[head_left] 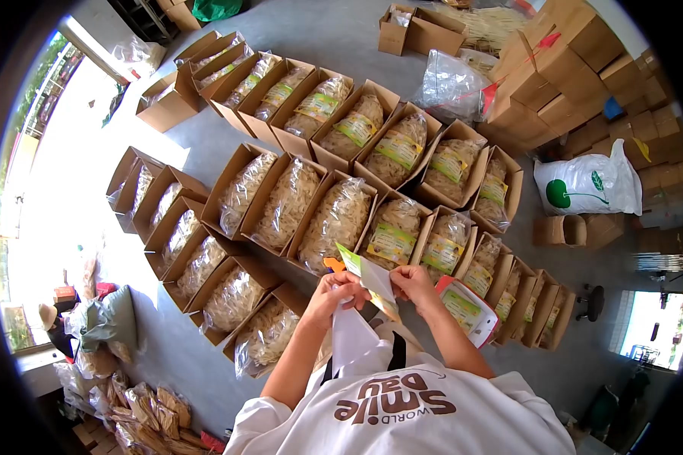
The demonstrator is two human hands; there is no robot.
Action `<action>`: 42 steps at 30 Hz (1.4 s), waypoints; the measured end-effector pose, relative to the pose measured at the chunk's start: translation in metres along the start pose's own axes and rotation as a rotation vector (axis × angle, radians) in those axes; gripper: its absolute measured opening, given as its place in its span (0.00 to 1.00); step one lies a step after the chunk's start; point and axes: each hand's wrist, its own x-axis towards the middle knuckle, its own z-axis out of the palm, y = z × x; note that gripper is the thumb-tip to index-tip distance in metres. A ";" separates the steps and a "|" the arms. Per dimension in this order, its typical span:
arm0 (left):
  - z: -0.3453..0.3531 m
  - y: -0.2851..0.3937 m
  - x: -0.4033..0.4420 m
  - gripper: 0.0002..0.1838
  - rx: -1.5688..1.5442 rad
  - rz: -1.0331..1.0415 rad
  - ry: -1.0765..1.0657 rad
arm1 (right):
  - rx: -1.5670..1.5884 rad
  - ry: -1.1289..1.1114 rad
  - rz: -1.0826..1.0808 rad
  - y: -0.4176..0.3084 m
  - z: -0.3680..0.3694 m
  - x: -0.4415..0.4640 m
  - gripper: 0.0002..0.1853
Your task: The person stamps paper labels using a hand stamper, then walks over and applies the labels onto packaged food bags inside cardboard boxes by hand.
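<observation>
Just in front of my body, my left hand [338,294] pinches a printed label sheet [376,277]. Its green and yellow face shows at the upper corner, and its white back faces me. A white paper strip [350,330] hangs below the left fingers. On the sheet's other side, my right hand [417,285] has its fingers closed at the edge. A small orange object [334,265] sits by the left fingers; I cannot tell its kind. Right of my right hand, a red-rimmed white tray [489,330] contains more green labels [461,306].
Rows of open cardboard boxes [258,236] hold clear bags of pale dried strips. Some bags, such as one bag [391,241], carry green labels; nearer bags [334,224] show none. Stacked cartons [561,76] and a white sack [588,184] stand at right.
</observation>
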 end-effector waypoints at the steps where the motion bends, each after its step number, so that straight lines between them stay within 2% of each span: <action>1: -0.011 0.013 -0.003 0.02 -0.136 0.052 -0.039 | 0.000 0.050 0.096 0.005 0.002 0.015 0.09; 3: -0.036 0.036 -0.003 0.02 -0.020 0.009 0.057 | -0.588 0.212 -0.156 0.008 0.019 0.028 0.09; 4: -0.035 0.049 -0.006 0.02 0.108 -0.028 0.185 | -0.609 0.292 -0.339 -0.005 0.036 0.029 0.11; 5: -0.046 0.058 -0.006 0.02 0.280 -0.084 0.192 | -0.624 0.370 -0.514 -0.016 0.056 0.028 0.13; 7: -0.065 0.072 -0.005 0.03 0.451 -0.063 0.202 | -0.504 0.157 -0.593 -0.051 0.088 0.023 0.16; 9: -0.077 0.086 -0.001 0.03 0.395 -0.045 0.208 | -0.729 0.071 -0.818 -0.052 0.115 0.035 0.14; 10: -0.081 0.092 0.000 0.04 0.336 -0.017 0.214 | -0.726 0.075 -0.807 -0.052 0.123 0.041 0.14; 12: -0.090 0.100 0.001 0.04 0.298 -0.013 0.222 | -0.825 -0.088 -0.537 -0.049 0.134 0.053 0.14; 13: -0.094 0.104 0.001 0.05 0.259 0.001 0.233 | -0.823 -0.085 -0.530 -0.049 0.137 0.060 0.14; 15: -0.086 0.119 -0.007 0.09 0.232 -0.006 0.110 | -0.540 0.198 -0.657 -0.051 0.141 0.074 0.11; 17: -0.128 0.106 -0.007 0.16 0.342 -0.200 0.007 | -0.462 0.248 -0.581 -0.056 0.145 0.084 0.08; 18: -0.146 0.091 -0.004 0.16 0.343 -0.213 -0.002 | -0.169 0.149 -0.488 -0.046 0.148 0.096 0.08; 19: -0.165 0.076 0.000 0.17 0.424 -0.284 0.168 | 0.123 0.051 -0.394 -0.040 0.150 0.104 0.08; 20: -0.175 0.070 0.006 0.18 0.505 -0.350 0.340 | 0.190 -0.012 -0.325 -0.047 0.152 0.105 0.09; 21: -0.174 0.068 0.013 0.18 0.506 -0.358 0.332 | 0.310 -0.042 -0.231 -0.031 0.162 0.115 0.09; 23: -0.172 0.062 0.030 0.20 -0.523 -0.017 0.733 | -0.018 -0.120 -0.214 -0.015 0.165 0.125 0.09; 24: -0.186 0.059 0.037 0.20 -0.520 -0.031 0.736 | -0.003 -0.133 -0.168 -0.004 0.171 0.132 0.09; 25: -0.210 0.053 0.048 0.19 -0.323 -0.078 0.637 | 0.001 -0.126 -0.157 0.008 0.171 0.141 0.09; 27: -0.249 0.043 0.069 0.19 0.062 -0.167 0.428 | 0.239 0.068 -0.132 0.031 0.169 0.158 0.08; 28: -0.246 0.054 0.086 0.18 0.260 -0.269 0.601 | 0.473 0.117 -0.009 0.029 0.166 0.167 0.09; 29: -0.243 0.062 0.097 0.11 0.389 -0.137 0.669 | 0.308 0.189 0.012 0.029 0.153 0.175 0.09; 30: -0.295 0.055 0.111 0.07 0.708 -0.113 0.639 | 0.345 0.251 -0.024 0.055 0.147 0.192 0.08; 31: -0.300 0.074 0.122 0.09 0.904 -0.085 0.739 | 0.381 0.313 -0.057 0.094 0.139 0.215 0.08; 32: -0.345 0.081 0.135 0.07 1.258 -0.096 0.698 | 0.153 0.348 0.005 0.133 0.124 0.237 0.07; 33: -0.366 0.086 0.146 0.08 1.356 -0.043 0.719 | -0.078 0.375 0.070 0.161 0.108 0.252 0.07; 34: -0.343 0.104 0.159 0.11 1.496 -0.182 0.721 | -0.388 0.295 0.143 0.151 0.094 0.257 0.09; 35: -0.342 0.107 0.175 0.11 1.548 -0.206 0.666 | -0.388 0.291 0.159 0.159 0.089 0.270 0.09; 37: -0.343 0.095 0.204 0.10 1.581 -0.116 0.629 | -0.295 0.506 0.181 0.180 0.086 0.289 0.23; 38: -0.341 0.088 0.219 0.10 1.624 -0.122 0.635 | -0.298 0.502 0.199 0.190 0.083 0.301 0.23; 40: -0.338 0.071 0.245 0.10 1.711 -0.096 0.642 | -0.440 0.506 0.123 0.207 0.081 0.323 0.38; 42: -0.332 0.058 0.267 0.08 1.762 -0.095 0.670 | -0.522 0.446 0.098 0.203 0.088 0.332 0.40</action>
